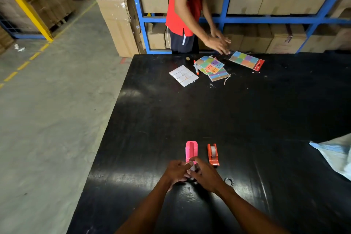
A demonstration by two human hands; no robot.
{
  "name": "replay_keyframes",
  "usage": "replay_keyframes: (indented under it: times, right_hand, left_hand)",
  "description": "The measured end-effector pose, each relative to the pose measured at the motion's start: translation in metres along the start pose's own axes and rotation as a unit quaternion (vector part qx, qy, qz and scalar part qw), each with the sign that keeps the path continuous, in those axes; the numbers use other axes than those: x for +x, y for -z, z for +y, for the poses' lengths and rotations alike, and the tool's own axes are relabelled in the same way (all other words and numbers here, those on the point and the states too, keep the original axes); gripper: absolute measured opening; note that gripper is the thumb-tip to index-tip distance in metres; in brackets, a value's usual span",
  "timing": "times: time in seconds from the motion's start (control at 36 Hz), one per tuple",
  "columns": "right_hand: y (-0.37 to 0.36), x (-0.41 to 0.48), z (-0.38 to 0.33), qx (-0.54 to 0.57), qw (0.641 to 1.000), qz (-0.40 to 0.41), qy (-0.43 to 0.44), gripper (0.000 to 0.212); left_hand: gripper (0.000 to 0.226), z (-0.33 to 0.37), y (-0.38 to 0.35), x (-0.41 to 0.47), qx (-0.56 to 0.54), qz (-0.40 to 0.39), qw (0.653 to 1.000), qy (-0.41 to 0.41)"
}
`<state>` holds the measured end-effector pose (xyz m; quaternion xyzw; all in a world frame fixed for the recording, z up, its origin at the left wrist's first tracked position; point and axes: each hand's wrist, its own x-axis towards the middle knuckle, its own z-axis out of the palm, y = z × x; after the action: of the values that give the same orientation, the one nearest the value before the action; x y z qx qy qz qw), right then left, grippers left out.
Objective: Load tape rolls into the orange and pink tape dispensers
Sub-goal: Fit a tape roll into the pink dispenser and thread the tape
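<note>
Both hands meet over a tape roll at the pink dispenser's near end.

Left hand (pixel 177 172) and right hand (pixel 206 175) pinch the small tape roll (pixel 192 169) between fingertips (roll mostly hidden). Pink dispenser (pixel 191 151) lies just beyond them; orange dispenser (pixel 213 155), already holding tape, sits beside the right hand.

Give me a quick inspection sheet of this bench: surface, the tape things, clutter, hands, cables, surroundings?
Surface: black table, glossy, scuffed.
Job's things: orange dispenser with a tape roll seated; pink dispenser well looks empty.
Clutter: coloured sticker sheets, white label sheet, red marker, small ring, plastic bag.
Hands: left hand and right hand together at the pink dispenser's near end, pinching something small, mostly hidden.
Cables: nothing seen.
Surroundings: second person opposite, blue shelving, cardboard boxes.
</note>
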<state>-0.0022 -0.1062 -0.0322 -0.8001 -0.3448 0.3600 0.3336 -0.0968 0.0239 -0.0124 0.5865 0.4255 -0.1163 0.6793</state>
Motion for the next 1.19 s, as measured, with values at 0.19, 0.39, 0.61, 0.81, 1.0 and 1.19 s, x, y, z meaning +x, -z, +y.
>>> replay_keyframes:
  times: [0.19,0.39,0.61,0.81,1.0,1.19]
  right_hand:
    - [0.005,-0.001,-0.001,0.026,1.0,-0.003,0.003,0.022]
    - [0.005,-0.004,-0.006,0.041,0.999,-0.009,0.008,0.023]
    - [0.003,-0.007,-0.004,0.033,0.999,0.003,0.003,0.03]
    - [0.002,-0.013,-0.005,0.037,0.999,0.008,0.0,0.027]
    - [0.0,-0.015,-0.002,0.038,0.999,-0.006,-0.01,0.03]
    - [-0.002,-0.013,-0.001,0.019,1.0,-0.003,-0.023,0.037]
  left_hand:
    - [0.025,0.003,-0.001,-0.003,0.004,-0.001,1.0,-0.006]
    - [0.028,0.004,0.001,-0.003,0.023,-0.005,1.0,-0.002]
    - [0.023,0.003,0.001,-0.003,0.029,-0.015,0.999,0.02]
    - [0.022,0.004,0.0,-0.011,0.032,-0.019,0.999,0.023]
    - [0.021,-0.001,0.0,-0.013,0.036,-0.025,0.999,0.026]
    - [0.017,0.001,0.0,-0.013,0.032,-0.019,0.999,0.021]
